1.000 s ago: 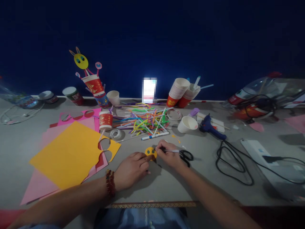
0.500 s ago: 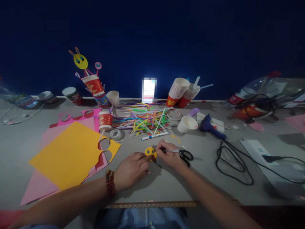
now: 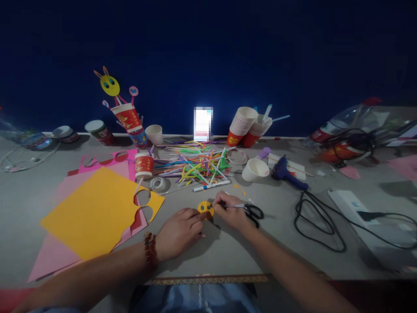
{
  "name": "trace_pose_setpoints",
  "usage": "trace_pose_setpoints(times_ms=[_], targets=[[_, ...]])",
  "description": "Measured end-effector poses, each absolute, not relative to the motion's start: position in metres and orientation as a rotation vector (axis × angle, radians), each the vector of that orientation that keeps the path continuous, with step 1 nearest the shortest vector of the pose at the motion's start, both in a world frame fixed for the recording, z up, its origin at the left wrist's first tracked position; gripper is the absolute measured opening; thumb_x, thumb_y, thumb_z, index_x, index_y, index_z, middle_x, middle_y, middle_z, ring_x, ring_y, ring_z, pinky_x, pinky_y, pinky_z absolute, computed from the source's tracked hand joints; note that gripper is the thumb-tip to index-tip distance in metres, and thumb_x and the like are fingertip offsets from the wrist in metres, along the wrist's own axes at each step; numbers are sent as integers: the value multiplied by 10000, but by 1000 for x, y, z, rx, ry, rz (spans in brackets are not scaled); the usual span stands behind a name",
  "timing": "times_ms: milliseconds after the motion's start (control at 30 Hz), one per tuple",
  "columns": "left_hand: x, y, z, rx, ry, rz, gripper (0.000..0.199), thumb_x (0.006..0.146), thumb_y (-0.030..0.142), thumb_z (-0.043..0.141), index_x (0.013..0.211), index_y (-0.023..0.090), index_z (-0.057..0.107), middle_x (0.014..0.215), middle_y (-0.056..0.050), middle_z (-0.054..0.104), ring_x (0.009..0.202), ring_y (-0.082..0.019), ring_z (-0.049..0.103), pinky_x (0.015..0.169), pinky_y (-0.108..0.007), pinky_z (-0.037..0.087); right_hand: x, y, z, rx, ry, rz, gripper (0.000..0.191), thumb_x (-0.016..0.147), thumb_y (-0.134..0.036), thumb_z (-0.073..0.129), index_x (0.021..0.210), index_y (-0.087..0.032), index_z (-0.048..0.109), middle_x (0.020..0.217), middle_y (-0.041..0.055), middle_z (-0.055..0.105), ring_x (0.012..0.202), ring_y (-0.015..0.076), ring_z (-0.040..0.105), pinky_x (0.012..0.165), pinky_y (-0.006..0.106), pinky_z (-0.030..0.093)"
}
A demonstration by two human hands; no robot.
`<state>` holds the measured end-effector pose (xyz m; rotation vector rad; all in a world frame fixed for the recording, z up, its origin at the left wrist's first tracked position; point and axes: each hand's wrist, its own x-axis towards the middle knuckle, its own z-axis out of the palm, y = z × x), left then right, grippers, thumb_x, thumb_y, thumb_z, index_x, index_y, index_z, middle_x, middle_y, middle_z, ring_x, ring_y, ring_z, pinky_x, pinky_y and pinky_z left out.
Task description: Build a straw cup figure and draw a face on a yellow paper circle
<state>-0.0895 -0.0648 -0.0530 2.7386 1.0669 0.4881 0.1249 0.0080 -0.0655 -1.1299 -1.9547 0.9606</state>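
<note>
A small yellow paper disc (image 3: pixel 205 207) with two dark eyes drawn on it lies flat on the table in front of me. My left hand (image 3: pixel 180 230) rests beside it, index fingertip pressing on the disc's lower edge, the fingers stretched forward. My right hand (image 3: pixel 230 211) is closed around a pen (image 3: pixel 240 205); its tip is at the right side of the disc, by the right eye. Black-handled scissors (image 3: pixel 254 212) lie just right of that hand, their blades hidden beneath it.
Coloured sticks (image 3: pixel 198 163) are heaped behind my hands, with a white marker (image 3: pixel 211 186) in front. Yellow paper (image 3: pixel 89 213) lies on pink sheets to the left. Paper cups (image 3: pixel 243 126), a glue gun (image 3: pixel 288 174), its black cord and a power strip (image 3: pixel 348 204) are on the right.
The whole view has shifted very slightly. Both hands keep their places on the disc, and the pen shows no clear movement.
</note>
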Motion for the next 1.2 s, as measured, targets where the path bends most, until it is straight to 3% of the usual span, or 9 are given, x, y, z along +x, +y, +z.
trace_pose_setpoints(times_ms=[1200], targets=[[-89, -65, -55, 2756, 1067, 484, 110, 934, 284, 636, 949, 183, 597, 1316, -90, 654, 1117, -231, 595, 940, -394, 506, 123, 7, -61, -1193, -1966, 955, 146, 815, -228, 514, 673, -214, 547, 629, -20, 583, 600, 143, 526, 575, 248, 391]])
